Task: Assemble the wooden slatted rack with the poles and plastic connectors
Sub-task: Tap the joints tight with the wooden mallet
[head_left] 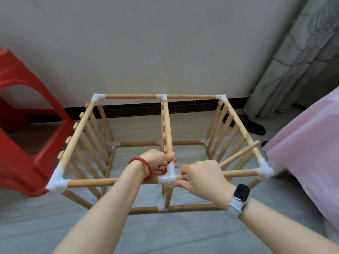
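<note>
Flooring (165,235) of pale grey spreads under everything, meeting a plain wall (146,43) with a dark patterned skirting strip (183,107) at the back. On it stands the wooden rack (77,132), a box frame of round poles joined by white plastic connectors, with slatted panels forming its left, middle and right sides. Left of the rack, close beside its near corner, a red plastic stool (23,143) lies tilted; on the right hang a grey curtain (293,52) and a pink bedcover (311,153), with a dark slipper (255,128) near the far right corner. The left hand (157,162), wearing a red bead bracelet (142,166), grips the top pole of the middle panel (167,125) just behind the central connector (169,177) on the near top rail. The right hand (201,177), with a smartwatch (240,196) on its wrist, has its fingers curled round the near top rail (238,173) just right of that connector, and a loose pole (240,153) sticks out from behind it, angled up toward the right side panel.
</note>
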### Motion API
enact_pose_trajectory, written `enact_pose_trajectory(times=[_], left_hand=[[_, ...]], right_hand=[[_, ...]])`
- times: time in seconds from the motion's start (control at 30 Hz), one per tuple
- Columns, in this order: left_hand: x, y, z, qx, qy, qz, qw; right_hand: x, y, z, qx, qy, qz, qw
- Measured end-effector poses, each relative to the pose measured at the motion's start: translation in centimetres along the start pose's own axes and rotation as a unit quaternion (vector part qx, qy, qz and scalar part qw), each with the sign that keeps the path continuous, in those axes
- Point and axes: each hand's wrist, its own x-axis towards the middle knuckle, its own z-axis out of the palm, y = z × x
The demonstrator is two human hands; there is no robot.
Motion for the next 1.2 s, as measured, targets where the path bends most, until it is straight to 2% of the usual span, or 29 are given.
enact_pose_trajectory(times=[0.17, 0.4, 0.53, 0.6, 0.7, 0.73, 0.77, 0.93, 1.03, 1.1, 1.2], left_hand=[[-0.4, 0.1, 0.0, 0.027, -0.009, 0.004, 1.0], [-0.3, -0.2, -0.6, 0.127, 0.007, 0.008, 0.992], [0.4, -0.4, -0.8, 0.152, 0.036, 0.055, 0.986], [0.1, -1.2, -0.5, 0.271, 0.086, 0.122, 0.951], [-1.4, -3.6, -1.0, 0.451, 0.194, 0.275, 0.827], [-1.8, -4.4, -1.5, 0.483, 0.204, 0.31, 0.793], [-2.0, -5.1, -2.0, 0.502, 0.194, 0.331, 0.775], [-0.9, -4.0, -2.8, 0.573, 0.081, 0.305, 0.756], [0.2, -2.4, -2.4, 0.551, 0.021, 0.279, 0.786], [0.6, -2.1, -2.4, 0.55, 0.016, 0.285, 0.785], [0.9, -2.1, -2.6, 0.569, 0.038, 0.302, 0.764]], right_hand=[[-0.4, -0.7, 0.1, 0.0, 0.009, 0.017, 1.0], [0.4, -0.9, -0.1, 0.01, 0.017, 0.03, 0.999], [1.0, -0.2, 0.4, 0.01, 0.021, 0.027, 0.999], [0.9, 0.2, 0.8, 0.01, 0.034, 0.017, 0.999], [0.7, 0.5, 1.1, 0.012, 0.051, 0.01, 0.999], [0.6, 0.6, 1.2, 0.011, 0.058, 0.004, 0.998], [0.5, 0.7, 1.3, 0.009, 0.064, -0.004, 0.998], [0.7, 1.4, 1.5, 0.029, 0.067, -0.006, 0.997], [1.4, 1.5, 1.3, 0.022, 0.029, 0.006, 0.999], [1.8, 1.8, 1.1, 0.016, 0.007, -0.006, 1.0], [1.7, 2.0, 0.8, 0.017, -0.009, -0.025, 0.999]])
